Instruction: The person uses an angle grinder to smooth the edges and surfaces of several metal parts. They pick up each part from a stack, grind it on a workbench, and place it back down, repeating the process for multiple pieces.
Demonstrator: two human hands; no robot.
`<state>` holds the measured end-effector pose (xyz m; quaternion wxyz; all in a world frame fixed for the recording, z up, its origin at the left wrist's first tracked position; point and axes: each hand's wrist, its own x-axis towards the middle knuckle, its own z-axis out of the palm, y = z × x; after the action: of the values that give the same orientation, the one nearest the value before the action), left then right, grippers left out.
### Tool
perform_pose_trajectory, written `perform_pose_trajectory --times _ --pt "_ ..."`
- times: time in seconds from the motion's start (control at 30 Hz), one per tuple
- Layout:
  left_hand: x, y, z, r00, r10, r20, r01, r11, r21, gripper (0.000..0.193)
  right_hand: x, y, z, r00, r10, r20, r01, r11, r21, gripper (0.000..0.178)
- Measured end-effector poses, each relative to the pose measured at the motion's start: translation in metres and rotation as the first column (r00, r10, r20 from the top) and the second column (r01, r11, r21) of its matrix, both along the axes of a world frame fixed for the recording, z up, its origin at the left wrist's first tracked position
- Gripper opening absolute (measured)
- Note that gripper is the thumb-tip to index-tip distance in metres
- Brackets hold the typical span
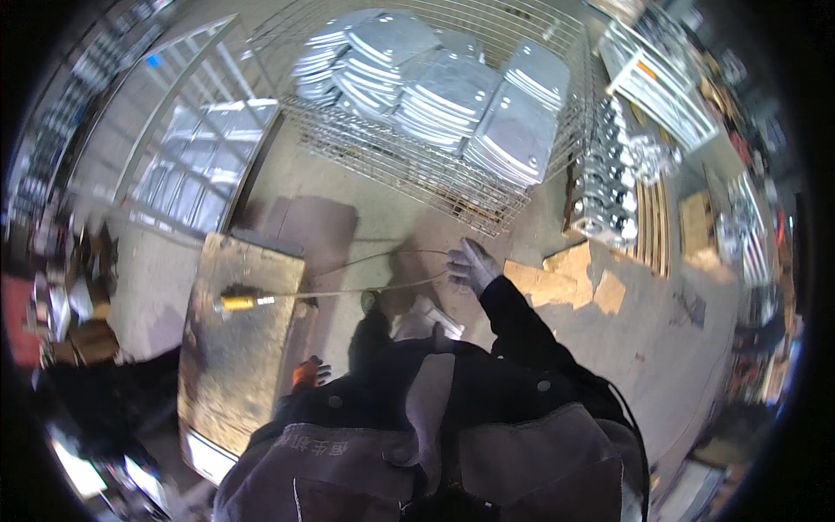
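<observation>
Gripping low beside the rusty steel bench (239, 348), the gloved left hand (309, 374) shows orange, its fingers too blurred to tell; the right hand (470, 265) pinches closed on one thin cable (365, 287), drawn taut to one yellow-handled tool (239, 302) lying on the bench. Beyond, one wire cage (417, 165) keeps about five stacks of grey plates (435, 87) contained.

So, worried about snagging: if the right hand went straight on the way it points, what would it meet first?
Probably the wire mesh cage holding stacked metal plates; the right hand points up toward its front edge, though depth is unclear.
</observation>
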<state>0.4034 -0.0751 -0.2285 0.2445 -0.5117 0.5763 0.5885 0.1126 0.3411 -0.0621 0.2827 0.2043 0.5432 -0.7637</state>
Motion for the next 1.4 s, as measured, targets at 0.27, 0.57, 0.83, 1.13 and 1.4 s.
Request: perform_pose_trajectory --times 0.27,0.57,0.83,1.13,1.4 --pt "-0.244 -0.015 0.013 0.965 0.069 -0.255 -0.006 0.971 0.239 0.033 -0.092 0.012 -0.052 0.945 -0.277 0.173 0.232 0.942 0.242 0.064" --pt "-0.449 0.087 0.097 0.884 0.146 -0.443 0.173 0.779 0.602 0.051 -0.206 0.091 -0.103 0.814 -0.5 0.294 0.513 0.857 0.037 0.056" --pt "-0.527 0.208 0.107 0.82 0.288 -0.494 0.124 0.753 0.646 0.053 -0.332 0.128 -0.161 0.726 -0.346 0.594 0.569 0.788 -0.237 0.066" --pt "-0.582 0.246 0.141 0.844 0.295 -0.449 0.031 0.807 0.59 0.064 -0.476 0.053 -0.11 0.98 0.039 0.196 0.027 0.946 -0.324 0.048" --pt "-0.629 0.225 0.119 0.841 0.27 -0.468 0.078 0.797 0.599 0.058 -0.645 0.1 -0.151 0.871 0.377 -0.317 -0.212 0.868 0.45 0.056"
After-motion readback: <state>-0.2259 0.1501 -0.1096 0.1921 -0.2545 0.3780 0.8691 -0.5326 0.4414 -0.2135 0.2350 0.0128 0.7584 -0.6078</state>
